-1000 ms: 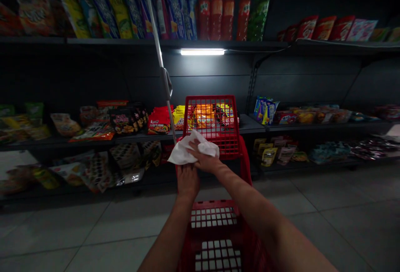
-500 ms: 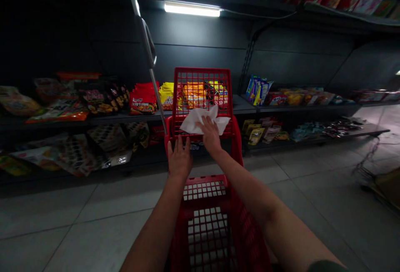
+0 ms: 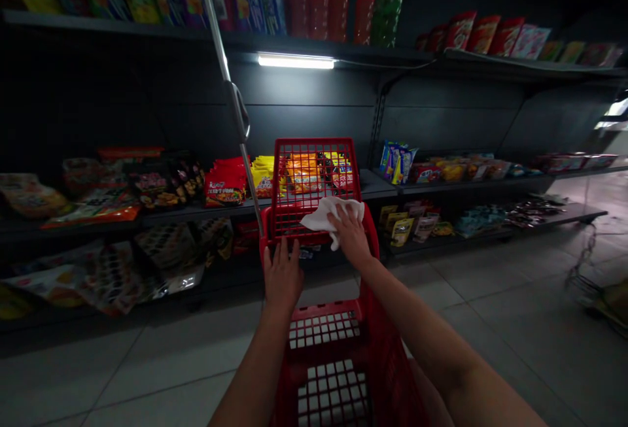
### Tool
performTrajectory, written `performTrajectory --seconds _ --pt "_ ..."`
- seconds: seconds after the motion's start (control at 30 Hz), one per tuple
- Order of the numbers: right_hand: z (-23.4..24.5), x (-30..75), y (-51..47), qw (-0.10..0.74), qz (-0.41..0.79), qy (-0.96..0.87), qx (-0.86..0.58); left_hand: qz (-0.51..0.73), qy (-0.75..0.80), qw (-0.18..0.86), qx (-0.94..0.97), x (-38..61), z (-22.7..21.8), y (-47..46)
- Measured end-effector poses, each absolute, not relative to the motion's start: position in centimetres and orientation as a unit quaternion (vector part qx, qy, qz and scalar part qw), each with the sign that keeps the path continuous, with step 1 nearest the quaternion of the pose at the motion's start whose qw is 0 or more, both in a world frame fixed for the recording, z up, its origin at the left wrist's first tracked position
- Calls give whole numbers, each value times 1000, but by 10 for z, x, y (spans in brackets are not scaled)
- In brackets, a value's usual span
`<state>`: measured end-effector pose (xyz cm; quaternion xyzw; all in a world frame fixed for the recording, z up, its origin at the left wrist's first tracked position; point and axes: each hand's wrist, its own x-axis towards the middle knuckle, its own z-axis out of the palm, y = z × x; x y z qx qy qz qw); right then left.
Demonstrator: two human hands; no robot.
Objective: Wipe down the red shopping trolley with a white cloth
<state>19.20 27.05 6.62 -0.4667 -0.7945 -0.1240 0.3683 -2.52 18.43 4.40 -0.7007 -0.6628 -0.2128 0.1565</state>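
A red plastic shopping cart [image 3: 324, 310] with grid-patterned panels stands in front of me, its grid back flap [image 3: 314, 142] upright at the far end. My right hand [image 3: 351, 236] has a white cloth or wipe [image 3: 321, 216] under its fingers, against the lower right part of the flap. The cloth is bunched, and one corner hangs down. At the cart's left side my left hand [image 3: 283, 275] rests on or just above the rim, fingers stretched out and holding nothing. Whether its palm touches the plastic is hidden.
A metal pole [image 3: 218, 44] rises from the cart's left side. Beyond the cart, dark shelves hold red snack packs [image 3: 226, 183], yellow packs [image 3: 263, 176] and other bags. Bottles [image 3: 338, 2] line the upper shelf, above a lit tube lamp [image 3: 296, 61]. Grey floor tiles [image 3: 483, 322] lie around the cart.
My right hand has slid the cloth to the right across the flap, and the cloth is more bunched. My left hand stays at the cart's left rim. The view has tilted up.
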Motion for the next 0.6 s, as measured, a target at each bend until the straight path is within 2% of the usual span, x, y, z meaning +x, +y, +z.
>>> performTrajectory --seconds 0.1,0.2,0.27,0.43,0.6 --pt "68 151 277 393 -81 -824 -400 -217 -659 165 -700 -22 45 184" --pt "82 107 287 321 -79 -904 -272 -221 -651 177 -705 -23 46 181" --pt "95 93 293 275 -119 -925 -235 -224 -644 180 -709 -25 47 180" --pt "116 108 307 255 -199 -904 -278 -230 -631 183 -718 -31 45 181" --pt "105 111 323 287 -144 -872 -371 -237 -621 176 -726 -27 44 185"
